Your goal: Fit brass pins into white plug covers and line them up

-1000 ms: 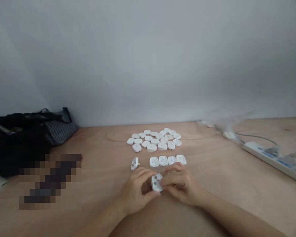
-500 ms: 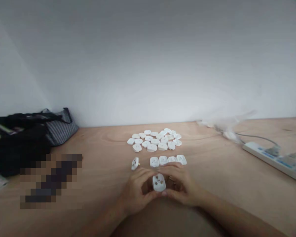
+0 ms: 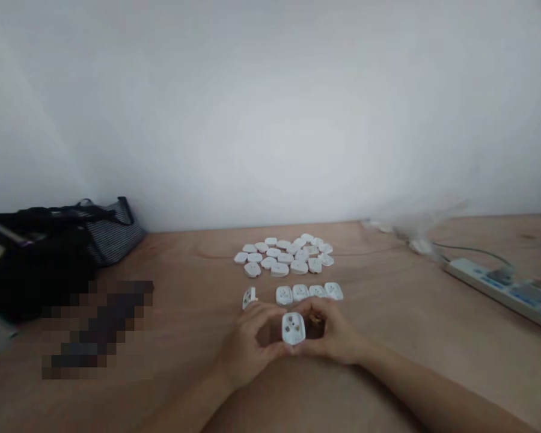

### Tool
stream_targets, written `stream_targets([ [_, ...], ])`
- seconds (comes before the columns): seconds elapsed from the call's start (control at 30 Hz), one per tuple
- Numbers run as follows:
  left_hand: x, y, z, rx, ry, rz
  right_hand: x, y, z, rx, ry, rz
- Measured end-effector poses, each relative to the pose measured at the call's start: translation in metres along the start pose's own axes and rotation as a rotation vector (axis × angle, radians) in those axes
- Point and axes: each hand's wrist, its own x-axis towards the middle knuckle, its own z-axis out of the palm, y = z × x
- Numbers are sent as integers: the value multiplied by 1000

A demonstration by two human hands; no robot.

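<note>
Soft, even light is washing over the pale wall (image 3: 270, 108) and the wooden bench (image 3: 388, 337), leaving only faint shadows. The view is running slightly soft and grainy, a pixelated mosaic patch (image 3: 97, 328) is masking one area, and the wide-angle edges are bending the power strip (image 3: 491, 291).

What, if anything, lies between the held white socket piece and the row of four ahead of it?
Nothing but the hands: the left hand and right hand grip the socket piece from both sides, and no other object lies between it and the row.
</note>
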Motion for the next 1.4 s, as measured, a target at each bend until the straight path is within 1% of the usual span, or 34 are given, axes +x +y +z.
stream_targets([
  [0.07, 4, -8, -11, 68, 58, 3, 8, 3, 0, 58, 24, 36],
  [0.1, 5, -15, -17, 107, 81, -9, 14, 4, 0, 28, 54, 47],
  [0.13, 7, -22, -23, 146, 72, -31, 21, 4, -1, -63, 95, 57],
  [0.17, 9, -31, -29, 168, 69, -64, 29, 4, -2, -205, 118, 65],
  [0.27, 11, -55, -43, 123, -3, -179, 51, 2, -1, -321, 124, 66],
  [0.33, 12, -64, -46, 39, -60, -231, 63, 0, 2, -380, 108, 60],
  [0.4, 11, -68, -46, -25, -102, -251, 72, -1, 8, -441, 81, 47],
  [0.47, 11, -69, -45, -41, -117, -249, 77, -2, 15, -496, 58, 31],
  [0.6, 8, -70, -44, -26, -112, -229, 81, -3, 25, -586, 18, 4],
  [0.67, 7, -70, -45, -25, -125, -222, 81, -2, 25, -618, -4, -6],
  [0.73, 8, -67, -46, 22, -104, -209, 81, 1, 21, -645, -14, -9],
  [0.8, 9, -62, -46, 133, -11, -164, 80, 6, 13, -673, -18, -2],
  [0.87, 9, -53, -45, 247, 102, -79, 78, 12, 3, -702, -35, 7],
  [0.9, 9, -46, -43, 278, 123, -30, 77, 14, -1, -714, -49, 8],
  [0.93, 8, -40, -41, 287, 113, 17, 77, 17, -5, -723, -62, 7],
  [0.97, 7, -32, -37, 265, 47, 63, 76, 19, -7, -729, -71, 6],
  [1.0, 5, -25, -34, 231, -71, 88, 75, 21, -8, -733, -75, 6],
  [1.03, 3, -17, -30, 197, -161, 97, 75, 21, -9, -735, -74, 5],
  [1.07, 1, -10, -26, 157, -239, 92, 75, 22, -9, -735, -68, 5],
  [1.1, 0, -5, -23, 137, -289, 72, 74, 21, -9, -732, -57, 4],
  [1.17, -2, 2, -18, 124, -323, 10, 71, 18, -8, -723, -20, -1],
  [1.23, -3, 3, -16, 122, -334, -62, 64, 12, -10, -709, 31, -2],
  [1.33, -3, -1, -15, 91, -353, -151, 43, 3, -14, -684, 96, 0],
  [1.4, -3, -4, -14, 74, -350, -151, 25, -2, -16, -631, 135, -15],
])
